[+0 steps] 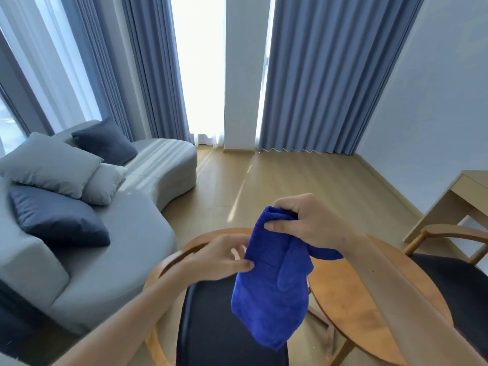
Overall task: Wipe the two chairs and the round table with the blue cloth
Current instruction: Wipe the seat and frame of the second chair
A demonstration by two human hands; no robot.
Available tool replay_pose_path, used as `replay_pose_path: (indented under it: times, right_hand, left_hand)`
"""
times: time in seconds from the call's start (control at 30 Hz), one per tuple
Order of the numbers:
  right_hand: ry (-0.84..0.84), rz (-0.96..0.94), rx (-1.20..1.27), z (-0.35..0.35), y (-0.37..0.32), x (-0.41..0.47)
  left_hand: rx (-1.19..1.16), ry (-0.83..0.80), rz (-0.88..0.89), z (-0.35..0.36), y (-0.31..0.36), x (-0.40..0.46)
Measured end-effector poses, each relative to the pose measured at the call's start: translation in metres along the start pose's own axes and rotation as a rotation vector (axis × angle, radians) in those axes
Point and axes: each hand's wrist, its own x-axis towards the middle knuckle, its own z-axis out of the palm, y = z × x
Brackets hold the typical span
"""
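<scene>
Above the near chair (227, 326), both hands—right hand (311, 220) gripping, left hand (221, 257) pinching—hold the blue cloth (272, 294).

The right hand (311, 220) grips the top of the blue cloth (272, 281), which hangs in the air over the near chair's black seat (211, 326). The left hand (219, 257) pinches the cloth's left edge. The round wooden worktop (351, 294) sits right of that chair, with a second chair (454, 276) further right. A grey sofa (118, 233) with cushions stands to the left.
</scene>
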Motion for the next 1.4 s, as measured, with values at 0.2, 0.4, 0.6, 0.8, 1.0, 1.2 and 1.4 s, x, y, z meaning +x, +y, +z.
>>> replay_pose_path:
  times: [0.2, 0.4, 0.6, 0.8, 1.0, 1.2, 1.4]
  right_hand:
    - [0.063, -0.002, 0.029, -0.025, 0.002, -0.009]
    - [0.128, 0.059, 0.052, -0.036, 0.018, -0.021]
    - [0.21, 0.143, 0.104, -0.041, 0.039, -0.037]
    - [0.047, 0.316, -0.017, -0.012, 0.067, -0.043]
    - [-0.018, 0.247, -0.031, 0.027, 0.077, -0.03]
    - [0.128, 0.109, -0.118, 0.052, 0.096, -0.025]
    - [0.02, 0.02, 0.006, 0.062, 0.096, -0.022]
  left_hand:
    - [0.022, -0.009, -0.033, 0.008, -0.011, 0.011]
    - [-0.136, -0.047, -0.159, -0.002, -0.008, 0.016]
    - [0.122, 0.043, -0.177, -0.03, 0.012, 0.02]
    - [0.407, 0.066, 0.056, -0.053, 0.051, 0.019]
    - [0.535, 0.017, 0.23, -0.06, 0.069, 0.018]
    - [0.569, -0.026, 0.264, -0.055, 0.076, 0.013]
    - [0.611, -0.082, 0.292, -0.055, 0.083, 0.011]
